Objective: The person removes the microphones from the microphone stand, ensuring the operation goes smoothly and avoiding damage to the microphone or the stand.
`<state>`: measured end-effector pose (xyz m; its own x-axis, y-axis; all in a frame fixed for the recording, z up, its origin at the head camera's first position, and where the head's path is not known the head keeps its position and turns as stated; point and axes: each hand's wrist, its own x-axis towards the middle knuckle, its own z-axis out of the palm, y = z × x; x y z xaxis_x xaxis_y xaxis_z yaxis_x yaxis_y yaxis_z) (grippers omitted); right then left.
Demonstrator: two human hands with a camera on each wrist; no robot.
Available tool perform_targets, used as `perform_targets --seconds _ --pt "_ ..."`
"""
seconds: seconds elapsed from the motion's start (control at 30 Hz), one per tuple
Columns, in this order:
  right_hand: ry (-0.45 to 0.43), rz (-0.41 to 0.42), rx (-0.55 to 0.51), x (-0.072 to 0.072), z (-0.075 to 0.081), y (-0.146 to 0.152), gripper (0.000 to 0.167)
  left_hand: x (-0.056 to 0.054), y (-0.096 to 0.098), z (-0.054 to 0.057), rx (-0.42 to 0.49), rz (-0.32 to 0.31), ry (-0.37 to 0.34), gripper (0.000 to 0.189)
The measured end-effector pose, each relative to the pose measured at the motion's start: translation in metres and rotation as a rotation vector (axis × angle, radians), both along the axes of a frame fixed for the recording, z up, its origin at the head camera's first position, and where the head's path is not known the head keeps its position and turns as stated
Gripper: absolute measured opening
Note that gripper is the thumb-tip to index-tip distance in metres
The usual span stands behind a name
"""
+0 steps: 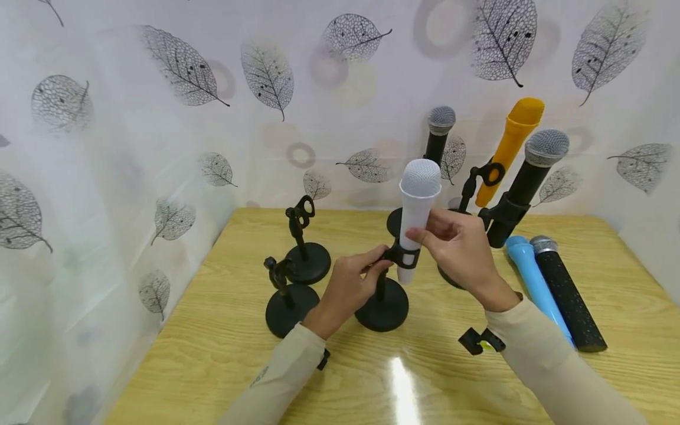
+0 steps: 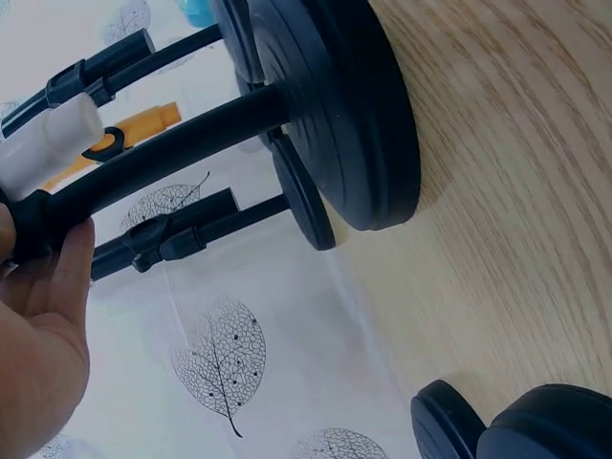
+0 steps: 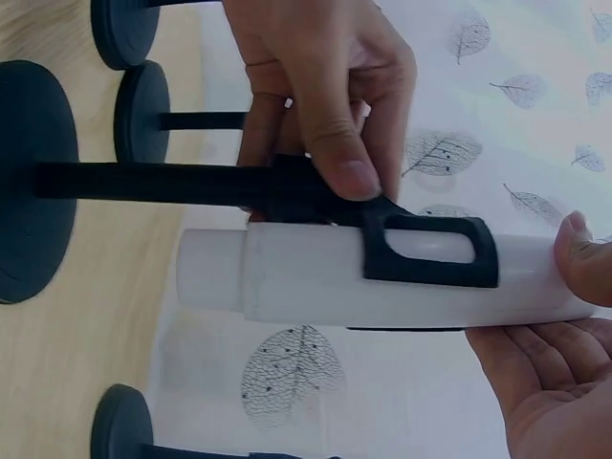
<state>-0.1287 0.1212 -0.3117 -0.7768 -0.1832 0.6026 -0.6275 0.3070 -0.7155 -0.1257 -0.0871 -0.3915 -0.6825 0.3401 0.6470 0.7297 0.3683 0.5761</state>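
Observation:
A white microphone [image 1: 418, 203] stands nearly upright in the clip of a black desk stand [image 1: 382, 306], its grille up and its tail end showing below the clip. My right hand [image 1: 461, 252] grips the microphone's body above the clip, thumb on the near side. With my left hand [image 1: 350, 283] I pinch the stand just behind the clip. In the right wrist view the black clip [image 3: 430, 251] wraps round the white body, and the left thumb presses at its base. The left wrist view shows the left fingers on the stand's neck.
Two stands with bare clips, a rear one [image 1: 308, 262] and a nearer one [image 1: 291, 308], are on the left. Behind and right, stands hold a black microphone [image 1: 438, 133], an orange one [image 1: 510, 147] and another black one [image 1: 531, 171]. Blue [image 1: 536, 283] and speckled black [image 1: 565, 295] microphones lie at right.

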Motion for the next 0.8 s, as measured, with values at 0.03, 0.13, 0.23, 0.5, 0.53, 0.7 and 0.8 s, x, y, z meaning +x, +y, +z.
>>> perform_targets --seconds 0.03,0.13,0.23,0.5,0.53,0.7,0.8 --pt "0.003 0.0 0.0 0.0 0.001 0.0 0.035 0.0 0.0 0.0 0.0 0.001 0.0 0.028" --pt "0.01 0.0 0.0 -0.001 0.006 0.0 0.035 0.001 0.001 0.001 0.003 0.004 -0.003 0.029" --pt "0.011 0.004 0.001 -0.001 0.011 0.001 0.033 0.002 0.001 0.002 0.005 0.005 -0.005 0.03" --pt "-0.008 -0.001 0.012 -0.001 0.024 0.001 0.035 0.002 0.001 0.003 0.0 0.0 -0.009 0.028" --pt "-0.011 -0.003 0.016 -0.001 0.025 0.001 0.036 0.002 0.0 0.003 -0.001 0.0 -0.008 0.028" --pt "-0.001 -0.025 0.006 0.0 0.037 0.001 0.039 0.001 0.0 0.002 -0.004 -0.004 0.003 0.027" --pt "0.029 -0.028 -0.004 0.0 0.047 0.001 0.04 0.002 -0.001 0.002 -0.004 0.004 0.002 0.027"
